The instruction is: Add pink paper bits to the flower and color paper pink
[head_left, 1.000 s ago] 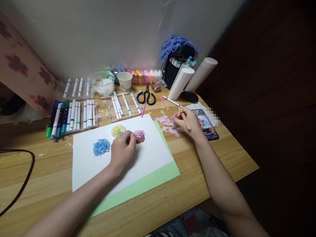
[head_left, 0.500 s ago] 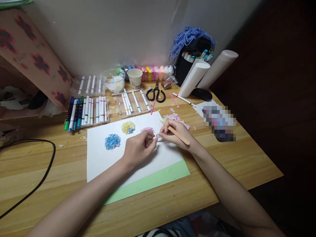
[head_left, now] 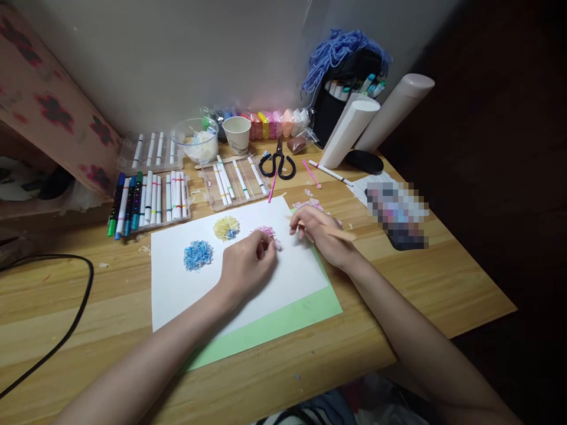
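The wooden stick [head_left: 342, 233] is clasped in the right hand [head_left: 325, 241], its blunt end projecting past the base of the thumb and its other end partly hidden by the curled fingers. The fingertips of this grip are blurred; whether a scrap is also held there cannot be told. In the left hand [head_left: 245, 262], thumb and forefinger are drawn close together beside the pink tuft [head_left: 264, 231] — whether anything is pinched between them cannot be made out.

The pink tuft is seen on the white sheet [head_left: 190, 298], partly covered by the left hand. The yellow tuft [head_left: 225, 226] and the blue tuft [head_left: 197, 255] lie on the same sheet, farther left. Beneath it a green sheet [head_left: 283, 321] is exposed along the near edge, and pink scraps [head_left: 310, 203] are strewn on the tabletop [head_left: 425, 289] beyond the right hand.

As to handling, the stick is judged light, stiff and best taken by its broad shaft. The scraps and tufts are judged soft, nearly weightless and easily crushed or dislodged — each scrap is best lifted by an edge, between fingertips. Farther back, scissors [head_left: 279, 156] are placed near the markers [head_left: 240, 179].
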Motion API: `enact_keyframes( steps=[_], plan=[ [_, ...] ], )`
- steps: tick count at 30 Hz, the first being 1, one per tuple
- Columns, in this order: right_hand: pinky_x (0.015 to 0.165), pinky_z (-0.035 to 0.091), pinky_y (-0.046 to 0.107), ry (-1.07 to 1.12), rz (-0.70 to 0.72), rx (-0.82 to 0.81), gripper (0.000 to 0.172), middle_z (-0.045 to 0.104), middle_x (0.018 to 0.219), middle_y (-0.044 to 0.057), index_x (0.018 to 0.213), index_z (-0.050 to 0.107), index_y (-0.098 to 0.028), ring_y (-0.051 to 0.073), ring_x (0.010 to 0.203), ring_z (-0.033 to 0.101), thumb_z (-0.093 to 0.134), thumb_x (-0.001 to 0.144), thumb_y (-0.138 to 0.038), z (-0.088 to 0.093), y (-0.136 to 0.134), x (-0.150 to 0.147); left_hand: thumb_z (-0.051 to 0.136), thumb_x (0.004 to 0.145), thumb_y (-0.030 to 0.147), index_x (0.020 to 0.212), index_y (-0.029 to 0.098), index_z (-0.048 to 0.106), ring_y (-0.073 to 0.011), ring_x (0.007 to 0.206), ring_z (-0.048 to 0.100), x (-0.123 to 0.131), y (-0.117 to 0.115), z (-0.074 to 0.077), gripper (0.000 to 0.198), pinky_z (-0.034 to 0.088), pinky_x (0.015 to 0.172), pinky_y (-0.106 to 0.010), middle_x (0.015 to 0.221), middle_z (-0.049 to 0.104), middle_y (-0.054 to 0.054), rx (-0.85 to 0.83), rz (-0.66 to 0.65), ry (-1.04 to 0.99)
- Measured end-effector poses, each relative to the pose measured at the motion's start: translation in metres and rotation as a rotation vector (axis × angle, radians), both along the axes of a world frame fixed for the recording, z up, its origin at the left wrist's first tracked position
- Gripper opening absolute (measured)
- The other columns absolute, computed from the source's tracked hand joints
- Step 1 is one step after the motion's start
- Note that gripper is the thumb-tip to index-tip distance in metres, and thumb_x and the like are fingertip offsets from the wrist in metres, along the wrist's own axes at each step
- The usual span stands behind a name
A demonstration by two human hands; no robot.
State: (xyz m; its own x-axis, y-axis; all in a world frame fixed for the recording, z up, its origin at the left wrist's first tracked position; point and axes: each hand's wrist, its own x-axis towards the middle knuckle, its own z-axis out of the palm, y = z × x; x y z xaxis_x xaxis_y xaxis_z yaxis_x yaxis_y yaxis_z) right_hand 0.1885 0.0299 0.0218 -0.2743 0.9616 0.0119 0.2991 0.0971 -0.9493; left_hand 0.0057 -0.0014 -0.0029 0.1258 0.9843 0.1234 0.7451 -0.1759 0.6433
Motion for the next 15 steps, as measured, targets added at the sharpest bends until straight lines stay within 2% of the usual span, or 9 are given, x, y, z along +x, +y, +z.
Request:
enact_keyframes(
  steps=[2, 4, 7, 15],
  plan=[
    [0.055, 0.036, 0.025, 0.085, 0.029, 0.006, 0.042, 0.054, 0.066, 0.000, 0.081, 0.058, -0.020, 0.013, 0.057, 0.048, 0.030, 0.094, -0.050, 0.0019, 0.0000, 0.0037, 0.053, 0.082, 0.029, 0.077, 0.019, 0.060, -0.0110, 0.052, 0.050, 0.0009, 0.0010, 0.0007, 0.013, 0.033, 0.053, -0.023, 0.059, 0.059, 0.003, -0.029, 0.032, 0.000],
    [0.054, 0.035, 0.026, 0.099, 0.072, 0.018, 0.042, 0.051, 0.061, -0.001, 0.078, 0.057, -0.020, 0.013, 0.056, 0.046, 0.031, 0.095, -0.049, 0.0021, -0.0009, 0.0057, 0.053, 0.082, 0.029, 0.076, 0.019, 0.060, -0.0111, 0.052, 0.050, 0.0015, 0.0019, 0.0013, 0.013, 0.032, 0.053, -0.023, 0.059, 0.059, 0.003, -0.045, 0.047, 0.000],
    [0.058, 0.036, 0.027, 0.009, 0.112, 0.055, 0.041, 0.052, 0.061, -0.001, 0.072, 0.054, -0.020, 0.014, 0.058, 0.048, 0.032, 0.096, -0.045, 0.0003, -0.0027, 0.0041, 0.053, 0.081, 0.030, 0.075, 0.020, 0.060, -0.0110, 0.052, 0.050, 0.0022, 0.0027, 0.0020, 0.014, 0.032, 0.053, -0.023, 0.058, 0.058, 0.003, -0.049, 0.055, -0.002],
    [0.062, 0.037, 0.026, -0.141, 0.159, 0.094, 0.038, 0.054, 0.063, -0.002, 0.074, 0.054, -0.020, 0.013, 0.063, 0.051, 0.032, 0.097, -0.040, -0.0073, -0.0011, -0.0032, 0.053, 0.083, 0.031, 0.075, 0.019, 0.061, -0.0111, 0.052, 0.049, 0.0027, 0.0031, 0.0028, 0.015, 0.032, 0.053, -0.024, 0.058, 0.058, 0.003, -0.048, 0.067, -0.009]
  ],
)
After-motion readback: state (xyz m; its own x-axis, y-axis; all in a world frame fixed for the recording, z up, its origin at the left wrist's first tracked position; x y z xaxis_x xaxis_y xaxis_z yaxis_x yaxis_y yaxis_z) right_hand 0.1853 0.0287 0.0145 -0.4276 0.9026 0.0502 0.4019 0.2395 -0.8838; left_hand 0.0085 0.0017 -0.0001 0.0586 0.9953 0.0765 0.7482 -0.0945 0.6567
